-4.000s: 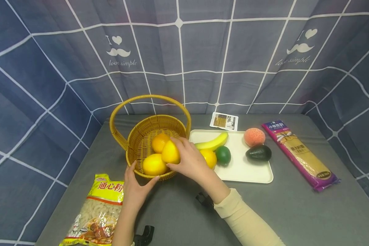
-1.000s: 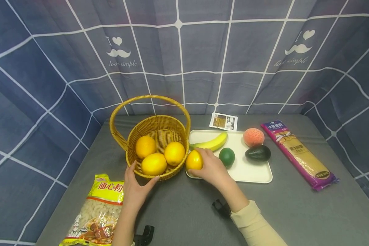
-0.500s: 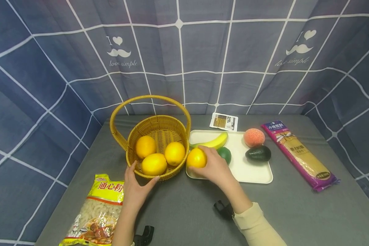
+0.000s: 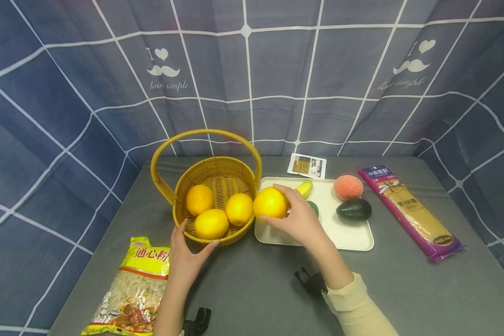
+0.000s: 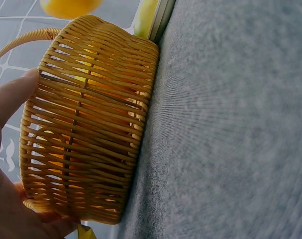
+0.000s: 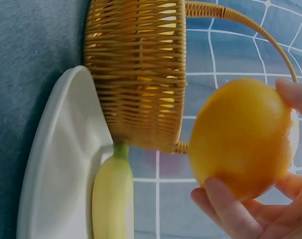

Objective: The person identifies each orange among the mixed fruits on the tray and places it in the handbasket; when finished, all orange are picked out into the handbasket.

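My right hand [image 4: 300, 219] holds an orange [image 4: 270, 203] between thumb and fingers, above the left end of the white tray [image 4: 344, 240] and just right of the wicker basket [image 4: 206, 170]. In the right wrist view the orange [image 6: 240, 139] is raised clear of the tray. My left hand [image 4: 186, 259] grips the front rim of the basket; in the left wrist view the thumb [image 5: 16, 94] lies against its woven side. Inside the basket rest another orange [image 4: 199, 200], a lemon [image 4: 211, 224] and a round yellow fruit [image 4: 239, 209].
On the tray lie a partly hidden banana [image 4: 304, 188], a mostly hidden green fruit [image 4: 314, 206], a pink fruit [image 4: 348, 187] and a dark avocado [image 4: 354, 209]. A noodle packet [image 4: 409, 210], a small white packet [image 4: 306, 165] and a pasta bag [image 4: 136, 289] lie around.
Four seconds ago my right hand held a yellow fruit over the basket; that fruit now lies inside. Since then it has taken the orange from the tray and raised it. The left hand stays put.
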{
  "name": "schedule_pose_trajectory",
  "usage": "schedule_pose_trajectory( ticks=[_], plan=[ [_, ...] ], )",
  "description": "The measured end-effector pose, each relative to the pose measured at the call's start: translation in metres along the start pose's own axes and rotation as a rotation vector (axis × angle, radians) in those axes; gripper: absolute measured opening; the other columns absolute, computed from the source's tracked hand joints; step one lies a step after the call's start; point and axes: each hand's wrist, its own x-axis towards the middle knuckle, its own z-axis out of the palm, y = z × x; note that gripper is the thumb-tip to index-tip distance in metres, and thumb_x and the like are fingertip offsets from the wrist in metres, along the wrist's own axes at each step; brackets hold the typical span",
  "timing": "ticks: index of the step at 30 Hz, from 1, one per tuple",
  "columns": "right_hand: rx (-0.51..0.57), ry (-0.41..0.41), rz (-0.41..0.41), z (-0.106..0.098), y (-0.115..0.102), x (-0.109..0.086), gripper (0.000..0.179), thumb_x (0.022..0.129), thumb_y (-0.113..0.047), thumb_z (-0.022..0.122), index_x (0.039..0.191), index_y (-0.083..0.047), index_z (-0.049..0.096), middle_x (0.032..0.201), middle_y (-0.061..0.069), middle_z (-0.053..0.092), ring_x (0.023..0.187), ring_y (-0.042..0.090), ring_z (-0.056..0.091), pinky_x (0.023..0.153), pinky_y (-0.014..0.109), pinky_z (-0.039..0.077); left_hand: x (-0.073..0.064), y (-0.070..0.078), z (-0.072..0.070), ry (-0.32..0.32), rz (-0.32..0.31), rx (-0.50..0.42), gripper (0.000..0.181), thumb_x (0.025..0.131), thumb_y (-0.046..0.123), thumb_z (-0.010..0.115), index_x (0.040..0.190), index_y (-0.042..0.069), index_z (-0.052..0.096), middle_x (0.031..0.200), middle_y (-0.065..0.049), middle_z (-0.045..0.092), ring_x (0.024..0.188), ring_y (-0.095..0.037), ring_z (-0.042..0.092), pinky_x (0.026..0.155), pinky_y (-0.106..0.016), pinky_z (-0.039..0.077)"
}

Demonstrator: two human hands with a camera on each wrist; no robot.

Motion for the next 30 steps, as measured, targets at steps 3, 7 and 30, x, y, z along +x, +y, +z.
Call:
schedule_pose_trajectory(
  ticks=[3,7,30],
  plan=[
    [0.098,-0.012,0.004,0.002,-0.003,0.005,0.081,0.071,-0.044,0.084,0.14,-0.025,0.048,0.135,-0.001,0.051,0.104,0.023,0.057,0.079,0.036,0.053,0.0,0.0,0.0,-0.001,-0.001,0.0,0.1,0.076,0.043,0.08,0.151,0.01,0.024,0.156,-0.022,0.015,0.142,-0.042,0.013,0.107,-0.064,0.018],
    [0.2,-0.033,0.02,0.009,-0.009,0.015,0.08,0.071,-0.043,0.085,0.14,-0.027,0.049,0.138,-0.005,0.048,0.108,0.026,0.055,0.078,0.033,0.054,0.0,0.0,0.0,0.0,-0.004,0.002,0.1,0.076,0.044,0.08,0.152,0.01,0.024,0.156,-0.021,0.015,0.142,-0.042,0.013,0.107,-0.065,0.018],
    [0.236,-0.109,-0.091,0.083,-0.02,0.097,0.078,0.075,-0.037,0.082,0.142,-0.017,0.046,0.139,0.002,0.049,0.111,0.021,0.056,0.091,0.041,0.048,0.0,-0.001,0.001,-0.012,-0.015,0.008,0.101,0.077,0.046,0.079,0.152,0.012,0.022,0.157,-0.022,0.011,0.141,-0.045,0.014,0.105,-0.067,0.019]
  ],
)
